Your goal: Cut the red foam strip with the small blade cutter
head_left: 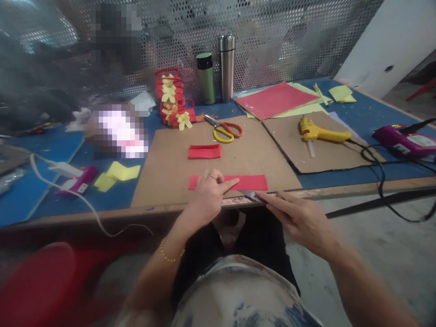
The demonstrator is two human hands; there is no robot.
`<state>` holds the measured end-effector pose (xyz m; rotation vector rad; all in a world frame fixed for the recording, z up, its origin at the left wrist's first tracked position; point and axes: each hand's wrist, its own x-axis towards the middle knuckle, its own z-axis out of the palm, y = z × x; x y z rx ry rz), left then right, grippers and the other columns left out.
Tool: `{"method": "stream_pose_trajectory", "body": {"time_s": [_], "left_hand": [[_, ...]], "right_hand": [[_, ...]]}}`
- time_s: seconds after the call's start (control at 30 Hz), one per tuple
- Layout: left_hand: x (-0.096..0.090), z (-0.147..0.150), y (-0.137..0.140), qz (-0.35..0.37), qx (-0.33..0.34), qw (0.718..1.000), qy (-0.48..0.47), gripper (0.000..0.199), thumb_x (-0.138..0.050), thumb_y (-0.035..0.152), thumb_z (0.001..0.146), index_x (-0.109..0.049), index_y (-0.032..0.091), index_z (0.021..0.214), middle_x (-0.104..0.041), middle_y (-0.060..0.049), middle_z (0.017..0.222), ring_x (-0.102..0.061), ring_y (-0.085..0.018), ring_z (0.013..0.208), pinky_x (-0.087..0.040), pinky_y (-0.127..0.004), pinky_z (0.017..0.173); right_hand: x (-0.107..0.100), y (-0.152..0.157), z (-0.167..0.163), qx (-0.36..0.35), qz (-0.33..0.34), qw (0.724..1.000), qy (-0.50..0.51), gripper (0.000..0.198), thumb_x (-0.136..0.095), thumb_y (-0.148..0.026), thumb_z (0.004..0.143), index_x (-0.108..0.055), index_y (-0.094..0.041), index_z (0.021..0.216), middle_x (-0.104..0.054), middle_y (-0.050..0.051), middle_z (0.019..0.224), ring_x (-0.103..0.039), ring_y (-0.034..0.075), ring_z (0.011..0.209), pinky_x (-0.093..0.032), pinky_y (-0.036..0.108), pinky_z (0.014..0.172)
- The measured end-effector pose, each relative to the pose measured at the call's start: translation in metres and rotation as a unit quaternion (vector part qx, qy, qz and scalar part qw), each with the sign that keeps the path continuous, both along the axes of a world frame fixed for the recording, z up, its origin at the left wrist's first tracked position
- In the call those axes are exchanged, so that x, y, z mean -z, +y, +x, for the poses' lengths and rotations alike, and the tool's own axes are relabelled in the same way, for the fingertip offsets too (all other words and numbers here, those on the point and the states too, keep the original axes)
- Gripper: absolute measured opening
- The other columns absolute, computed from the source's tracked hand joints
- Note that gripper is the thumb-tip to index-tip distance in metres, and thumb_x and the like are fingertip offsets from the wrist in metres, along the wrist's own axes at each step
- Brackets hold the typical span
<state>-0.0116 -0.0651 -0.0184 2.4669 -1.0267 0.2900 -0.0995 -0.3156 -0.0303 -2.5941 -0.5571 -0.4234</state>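
A flat red paper strip lies across the cardboard sheet near the table's front edge. My left hand presses on the strip, index finger stretched along it and the other fingers curled. In my closed right hand is a thin, pale-bladed cutter; its tip is just below the strip, close to my left index finger. Most of its handle is hidden by my fingers. A folded red paper piece sits farther back, and scissors with red and yellow handles rest behind it.
A yellow glue gun lies on a second cardboard, its cord trailing right. Red paper boxes with yellow bows, a green bottle and a steel flask stand behind. Yellow paper pieces are left; a red stool is lower left.
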Motion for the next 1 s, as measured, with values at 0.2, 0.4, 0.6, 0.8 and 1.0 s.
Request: {"method": "stream_pose_trajectory", "body": {"time_s": [0.2, 0.4, 0.6, 0.8, 1.0], "left_hand": [[-0.001, -0.001, -0.001, 0.000, 0.000, 1.000, 0.002, 0.038, -0.039, 0.020, 0.105, -0.067, 0.026, 0.130, -0.049, -0.006, 0.100, -0.046, -0.020, 0.094, -0.044, -0.035, 0.083], [-0.001, -0.001, 0.000, 0.004, -0.005, 1.000, 0.003, 0.038, -0.039, 0.022, 0.106, -0.068, 0.026, 0.130, -0.050, -0.007, 0.101, -0.047, -0.020, 0.094, -0.045, -0.036, 0.084], [0.001, 0.000, -0.001, 0.003, -0.008, 1.000, -0.002, 0.037, -0.040, 0.023, 0.106, -0.067, 0.028, 0.130, -0.050, -0.006, 0.101, -0.046, -0.020, 0.093, -0.043, -0.035, 0.085], [-0.002, -0.001, -0.001, 0.007, -0.009, 1.000, 0.010, 0.037, -0.039, 0.023, 0.106, -0.069, 0.028, 0.129, -0.049, -0.006, 0.100, -0.046, -0.020, 0.094, -0.042, -0.035, 0.084], [-0.002, 0.000, -0.001, 0.005, -0.003, 1.000, 0.009, 0.039, -0.037, 0.024, 0.107, -0.068, 0.026, 0.130, -0.051, -0.007, 0.101, -0.046, -0.021, 0.093, -0.043, -0.036, 0.085]], "right_hand": [[-0.001, -0.001, -0.002, -0.005, -0.012, 1.000, -0.011, 0.040, -0.038, -0.028, 0.106, -0.064, -0.023, 0.135, -0.068, 0.004, 0.085, -0.065, 0.014, 0.071, -0.046, 0.025, 0.057], [-0.001, 0.005, 0.001, 0.001, -0.010, 1.000, -0.006, 0.040, -0.037, -0.028, 0.105, -0.064, -0.022, 0.135, -0.068, 0.006, 0.089, -0.064, 0.015, 0.072, -0.047, 0.027, 0.060], [-0.001, 0.003, 0.000, -0.004, -0.009, 1.000, 0.003, 0.040, -0.039, -0.028, 0.105, -0.064, -0.024, 0.137, -0.067, 0.005, 0.084, -0.064, 0.014, 0.069, -0.047, 0.025, 0.059], [-0.002, 0.010, 0.003, -0.003, -0.020, 1.000, -0.012, 0.038, -0.040, -0.024, 0.104, -0.065, -0.022, 0.133, -0.072, 0.008, 0.097, -0.068, 0.017, 0.078, -0.046, 0.026, 0.061], [-0.001, 0.010, 0.003, -0.006, -0.026, 0.999, -0.017, 0.039, -0.040, -0.025, 0.104, -0.065, -0.024, 0.134, -0.072, 0.007, 0.094, -0.067, 0.015, 0.073, -0.046, 0.025, 0.058]]}}
